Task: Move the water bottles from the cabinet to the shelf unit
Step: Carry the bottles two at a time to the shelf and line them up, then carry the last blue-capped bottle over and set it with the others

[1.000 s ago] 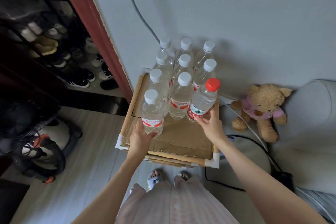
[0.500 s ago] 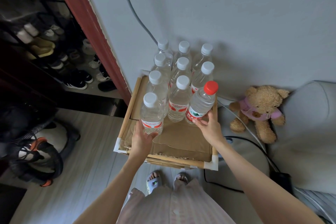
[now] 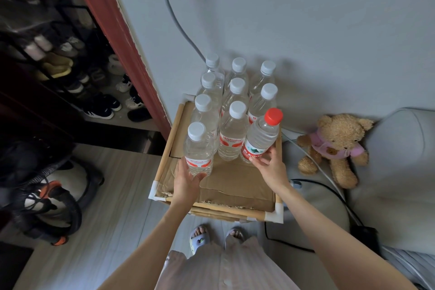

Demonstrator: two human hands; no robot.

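Note:
Several clear water bottles stand in rows on the cardboard top of a small bamboo-framed shelf unit [image 3: 164, 162] against the wall. My left hand [image 3: 187, 180] grips the base of the front-left white-capped bottle [image 3: 199, 148], which stands upright on the cardboard. My right hand [image 3: 270, 167] holds the lower part of a red-capped bottle [image 3: 261, 135] at the front right; it leans slightly to the right, its base at the cardboard. Behind them stand the other white-capped bottles [image 3: 233, 134].
A teddy bear [image 3: 334, 148] sits on the floor to the right, beside a grey sofa [image 3: 400, 160] and cables. A grey cord [image 3: 179, 23] hangs from a wall socket. Left of a red door frame [image 3: 122, 37] stands a shoe rack [image 3: 70, 73]; a vacuum cleaner [image 3: 47, 195] lies below.
Both hands have stayed on their bottles. The camera view has shifted slightly, and the two front bottles have settled a little lower and closer to the rows.

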